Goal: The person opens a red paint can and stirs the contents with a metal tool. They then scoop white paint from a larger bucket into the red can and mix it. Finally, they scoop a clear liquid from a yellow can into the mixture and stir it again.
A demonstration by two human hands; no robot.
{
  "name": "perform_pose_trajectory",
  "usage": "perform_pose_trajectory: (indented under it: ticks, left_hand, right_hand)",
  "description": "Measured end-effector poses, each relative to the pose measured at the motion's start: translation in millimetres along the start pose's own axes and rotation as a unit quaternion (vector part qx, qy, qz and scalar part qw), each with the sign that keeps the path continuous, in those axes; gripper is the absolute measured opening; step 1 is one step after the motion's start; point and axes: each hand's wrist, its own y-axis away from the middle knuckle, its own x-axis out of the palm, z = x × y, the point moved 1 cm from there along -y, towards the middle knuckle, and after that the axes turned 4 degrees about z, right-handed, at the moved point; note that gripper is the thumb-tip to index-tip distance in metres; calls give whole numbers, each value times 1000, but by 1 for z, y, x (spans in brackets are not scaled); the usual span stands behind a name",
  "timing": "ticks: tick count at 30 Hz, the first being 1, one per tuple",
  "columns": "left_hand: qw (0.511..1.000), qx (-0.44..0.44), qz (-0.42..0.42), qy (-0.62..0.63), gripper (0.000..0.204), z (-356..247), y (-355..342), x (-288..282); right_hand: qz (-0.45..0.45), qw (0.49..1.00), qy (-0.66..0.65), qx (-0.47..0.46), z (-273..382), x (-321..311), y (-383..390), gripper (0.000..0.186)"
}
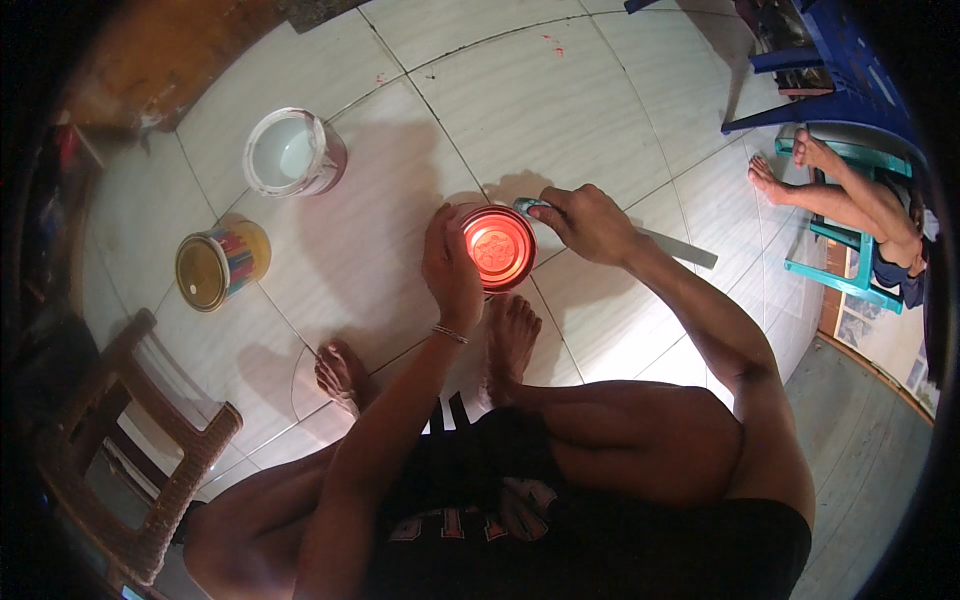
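Note:
A round red paint can [499, 247], brightly lit on top, stands on the tiled floor in front of me. Its lid shows concentric rings. My left hand [450, 265] lies curved along the can's left side, steadying contact at the rim. Just right of the can, my right hand [590, 222] is closed around a long flat-bladed tool. The tool's blue-grey handle end [527, 206] pokes out toward the can's rim. Past my right wrist, a flat grey blade [680, 249] extends to the right; the part between is hidden by my hand.
An open white bucket [257, 150] and a lidded can with a colourful label [203, 272] stand to the left. At lower left is a brown chair [150, 430]. A person's bare legs [850, 205], a green stool [845, 268] and a blue chair [850, 85] are at right.

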Motion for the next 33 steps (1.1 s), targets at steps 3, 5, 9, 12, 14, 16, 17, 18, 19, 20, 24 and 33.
perform_pose_trajectory:
  ticks: [3,5,9,12,14,16,17,18,19,20,24,33]
  left_hand:
    - [999,-22,3,42,32,-4,2,5]
    - [1000,1,14,14,32,-1,-4,4]
    - [994,35,72,-69,32,0,-21,0]
    - [987,1,124,-102,34,-4,-29,-2]
    - [983,-15,141,-119,36,-4,-30,-4]
    - [981,-32,153,-117,39,-4,-31,-7]
    - [979,-40,163,-114,41,-6,-31,-7]
    - [979,-34,168,-113,41,-7,-31,-7]
    - [978,-28,174,-112,42,-8,-32,-6]
    - [978,-21,178,-110,42,-8,-32,-5]
    - [978,-16,173,-115,42,-5,-35,-6]
    - [977,-26,186,-98,41,-4,-36,-6]
  right_hand:
    - [18,999,24,-19,5,-4,-10,37]
    - [32,998,34,-36,6,-6,-19,38]
    - [85,994,-34,-61,-12,-5,-48,47]
    - [149,974,-166,-32,-19,9,-60,57]
    - [206,951,-228,26,-17,10,-64,59]
    - [267,923,-257,106,-11,4,-62,59]
    - [248,931,-251,97,-13,6,-60,59]
    - [228,938,-245,87,-16,11,-57,59]
    - [207,946,-239,77,-20,15,-56,60]
    - [200,951,-233,41,-24,18,-58,59]
    - [257,912,-315,53,-30,17,-62,60]
    - [315,819,-457,145,-21,17,-49,60]
